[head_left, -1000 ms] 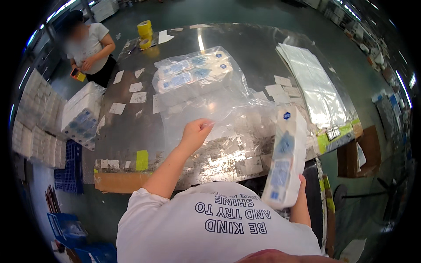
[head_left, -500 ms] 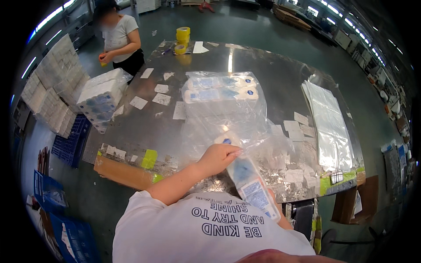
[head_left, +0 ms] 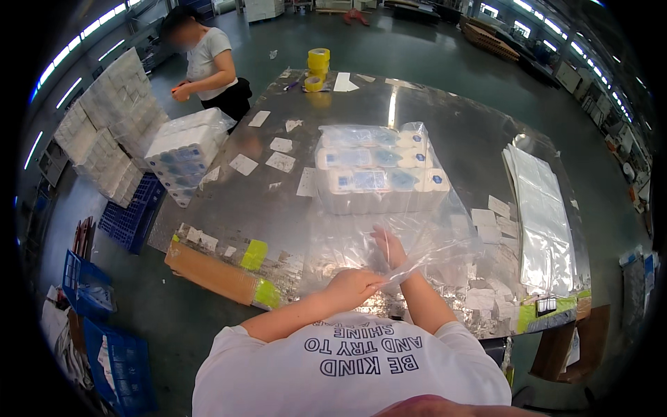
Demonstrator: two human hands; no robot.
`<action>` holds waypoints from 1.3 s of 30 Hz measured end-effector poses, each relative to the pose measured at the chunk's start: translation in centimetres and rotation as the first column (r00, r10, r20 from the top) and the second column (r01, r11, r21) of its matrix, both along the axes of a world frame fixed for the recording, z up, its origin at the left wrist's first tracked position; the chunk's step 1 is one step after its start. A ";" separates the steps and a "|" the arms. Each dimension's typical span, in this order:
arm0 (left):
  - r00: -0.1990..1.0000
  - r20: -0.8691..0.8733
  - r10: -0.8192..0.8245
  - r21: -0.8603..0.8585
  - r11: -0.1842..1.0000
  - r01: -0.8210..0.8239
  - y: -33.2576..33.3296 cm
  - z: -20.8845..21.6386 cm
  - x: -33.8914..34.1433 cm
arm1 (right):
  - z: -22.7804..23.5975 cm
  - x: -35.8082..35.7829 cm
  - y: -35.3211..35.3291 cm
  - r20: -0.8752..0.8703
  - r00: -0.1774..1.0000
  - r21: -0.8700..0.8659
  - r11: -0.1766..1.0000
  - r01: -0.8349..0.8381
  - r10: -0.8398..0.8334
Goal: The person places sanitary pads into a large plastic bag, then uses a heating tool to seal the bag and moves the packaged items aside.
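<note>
A large clear plastic bag (head_left: 445, 229) lies on the metal table in front of me with its mouth toward me. Inside sit three long packs of white paper rolls (head_left: 379, 182) in a row, one behind another, with blue print on their wrapping. My left hand (head_left: 356, 286) is closed on the film at the mouth of the bag. Reaching in under the film, my right hand (head_left: 390, 248) has its fingers stretched out and nothing in them. A gap separates its fingertips from the nearest pack.
Flat clear bags (head_left: 542, 219) lie stacked on the right. Yellow tape rolls (head_left: 317, 64) stand at the far edge. Paper scraps (head_left: 281, 161) dot the table (head_left: 458, 115). At left, a person (head_left: 208, 66) stands near wrapped roll bundles (head_left: 182, 149) and blue crates (head_left: 118, 358).
The pack that was near my body now sits inside the bag as its nearest row. My right hand has let go of it and come forward into the bag. The view has shifted slightly.
</note>
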State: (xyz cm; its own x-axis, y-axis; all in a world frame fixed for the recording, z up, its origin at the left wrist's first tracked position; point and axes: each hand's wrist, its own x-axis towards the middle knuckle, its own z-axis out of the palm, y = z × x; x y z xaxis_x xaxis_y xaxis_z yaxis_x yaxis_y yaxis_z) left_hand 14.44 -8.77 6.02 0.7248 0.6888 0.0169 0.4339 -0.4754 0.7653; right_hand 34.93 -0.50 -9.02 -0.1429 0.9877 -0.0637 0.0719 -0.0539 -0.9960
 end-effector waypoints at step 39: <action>0.910 -0.340 0.238 0.420 0.904 -0.079 0.7 -17.6 -4.3 | -2.3 -1.8 -15.2 0.913 0.365 0.281 0.928 -0.246 -0.180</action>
State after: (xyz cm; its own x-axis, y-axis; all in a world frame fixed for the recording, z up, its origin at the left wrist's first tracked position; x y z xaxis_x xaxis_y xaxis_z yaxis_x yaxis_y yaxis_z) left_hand 10.18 -8.07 -11.62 0.6118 0.7890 0.0573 0.7442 -0.5986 0.2963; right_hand 33.11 -15.68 -11.30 -0.2381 0.9628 0.1280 0.9336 0.2632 -0.2430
